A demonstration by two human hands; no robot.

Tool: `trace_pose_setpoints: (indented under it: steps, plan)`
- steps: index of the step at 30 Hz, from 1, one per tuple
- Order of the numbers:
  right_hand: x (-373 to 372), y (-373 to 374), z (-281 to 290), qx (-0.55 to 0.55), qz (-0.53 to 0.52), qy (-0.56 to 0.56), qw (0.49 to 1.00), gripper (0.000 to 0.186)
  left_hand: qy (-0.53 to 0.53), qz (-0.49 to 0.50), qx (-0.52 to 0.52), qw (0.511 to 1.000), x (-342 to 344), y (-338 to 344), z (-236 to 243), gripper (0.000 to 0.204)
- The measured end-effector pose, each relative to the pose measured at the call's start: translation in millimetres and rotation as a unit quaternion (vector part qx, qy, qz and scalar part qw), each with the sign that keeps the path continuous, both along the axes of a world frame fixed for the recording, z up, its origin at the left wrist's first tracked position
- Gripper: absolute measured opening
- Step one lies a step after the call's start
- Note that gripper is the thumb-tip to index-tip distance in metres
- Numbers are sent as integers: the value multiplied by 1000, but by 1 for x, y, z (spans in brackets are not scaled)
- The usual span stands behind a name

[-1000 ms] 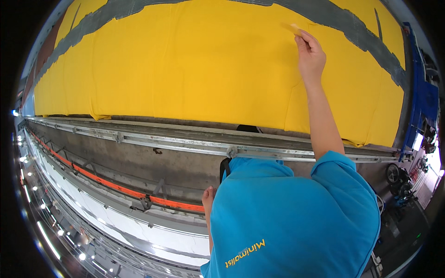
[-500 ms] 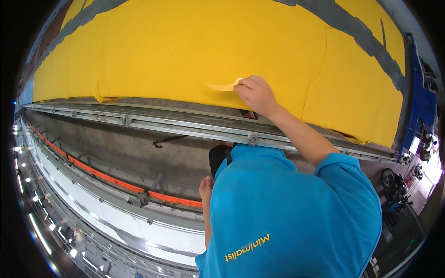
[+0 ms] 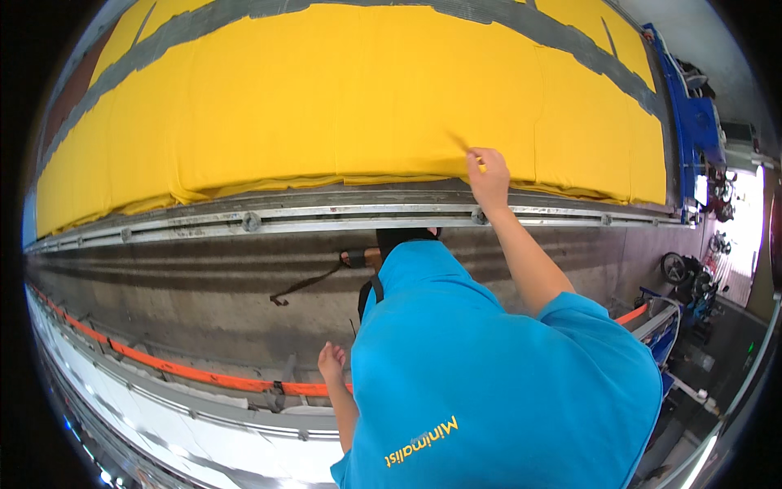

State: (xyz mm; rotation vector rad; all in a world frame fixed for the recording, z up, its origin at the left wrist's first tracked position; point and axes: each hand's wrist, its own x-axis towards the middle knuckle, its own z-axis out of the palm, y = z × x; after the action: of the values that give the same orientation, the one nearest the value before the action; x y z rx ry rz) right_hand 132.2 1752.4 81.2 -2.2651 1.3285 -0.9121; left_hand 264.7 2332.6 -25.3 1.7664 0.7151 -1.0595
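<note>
Over the near edge of the yellow fabric [image 3: 285, 98], my right hand [image 3: 489, 181] is raised with thumb and fingers pinched together. Out of the pinch, up and to the left, sticks a thin strip [image 3: 459, 142]. It is blurred and seen nearly edge-on, so its kind does not show. The cloth lies spread in wide yellow panels along a long table, with a grey band [image 3: 375, 6] between them. My left hand [image 3: 331, 361] hangs low beside my body, away from the cloth, its fingers loosely curled with nothing visible in them.
A metal rail [image 3: 358, 225] runs along the table's near edge, close to my body. Behind me are an orange rail [image 3: 187, 372] and a white-covered table [image 3: 163, 440]. A dark strap [image 3: 308, 281] lies on the floor by my foot. Motorcycles [image 3: 692, 281] stand at the far right.
My right hand has moved slightly right along the cloth, and the strip has swung from pointing left to pointing up-left. My left hand has shifted left and down. The whole view has turned a little.
</note>
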Motion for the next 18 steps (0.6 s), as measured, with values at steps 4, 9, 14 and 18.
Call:
trace_pose_setpoints:
  steps: [4,9,14,18]
  plan:
    - [14,-3,11,167,-145,-171,960,18,-1,30,22,999,27,40,-4,34]
    - [75,12,17,260,-93,-194,941,22,32,28,47,998,52,41,-2,34]
    - [165,32,14,126,19,-105,986,18,12,9,8,1000,78,6,1,32]
    - [248,36,10,115,99,-131,980,17,-38,-28,-32,998,105,13,2,32]
